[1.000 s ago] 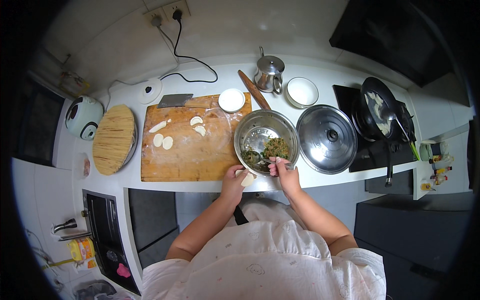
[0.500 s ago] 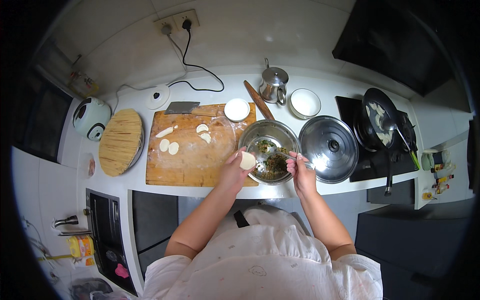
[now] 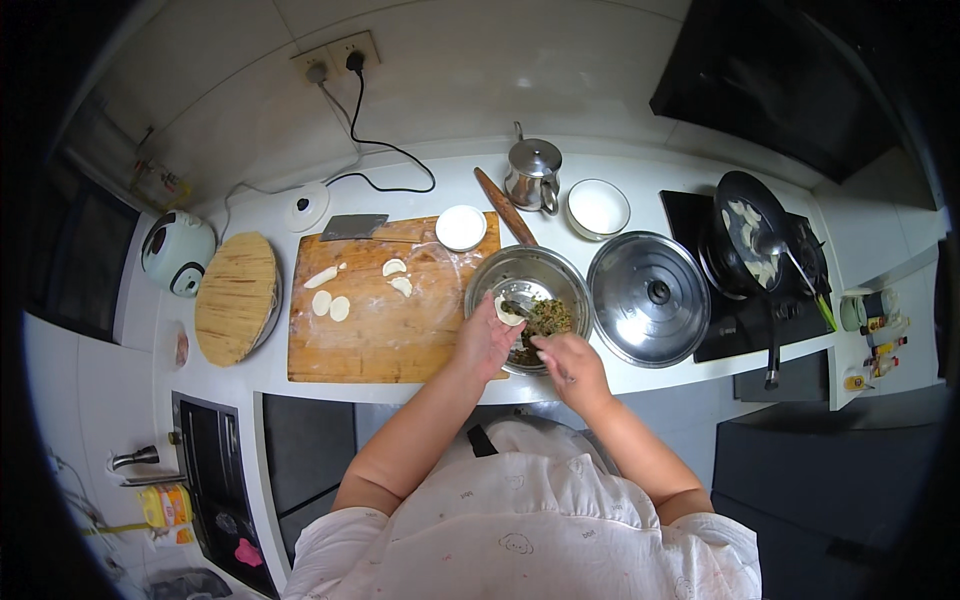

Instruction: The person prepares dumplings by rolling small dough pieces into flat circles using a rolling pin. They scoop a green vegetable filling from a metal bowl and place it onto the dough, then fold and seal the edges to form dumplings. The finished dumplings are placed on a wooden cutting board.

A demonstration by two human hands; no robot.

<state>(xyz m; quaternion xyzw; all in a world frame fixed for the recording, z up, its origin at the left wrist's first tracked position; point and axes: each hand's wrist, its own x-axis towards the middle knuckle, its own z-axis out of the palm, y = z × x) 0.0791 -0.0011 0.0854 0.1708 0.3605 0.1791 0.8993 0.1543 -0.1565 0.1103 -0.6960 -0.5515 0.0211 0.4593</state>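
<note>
My left hand [image 3: 484,338] cradles a round dough wrapper [image 3: 506,314] at the left rim of a steel mixing bowl [image 3: 548,266]. A spoon [image 3: 519,305], gripped in my right hand [image 3: 574,369], has its head on the wrapper with some dark filling. Chopped green and brown filling [image 3: 549,317] lies in the bowl. Left of it, on the floured wooden cutting board [image 3: 370,355], are two flat wrappers [image 3: 340,308], two folded dumplings [image 3: 394,267] and a dough strip [image 3: 320,277].
A steel lid [image 3: 640,325] lies right of the bowl, before a pan [image 3: 745,185] of dumplings on the stove. Behind stand a rolling pin [image 3: 504,205], kettle [image 3: 533,175], white bowl [image 3: 598,208] and small dish [image 3: 461,228]. A cleaver [image 3: 352,227] touches the board's far edge.
My right hand has swung left and nearer to me across the bowl, bringing the spoon to the wrapper. The wrapper in my left hand now sits over the bowl's left side, slightly cupped.
</note>
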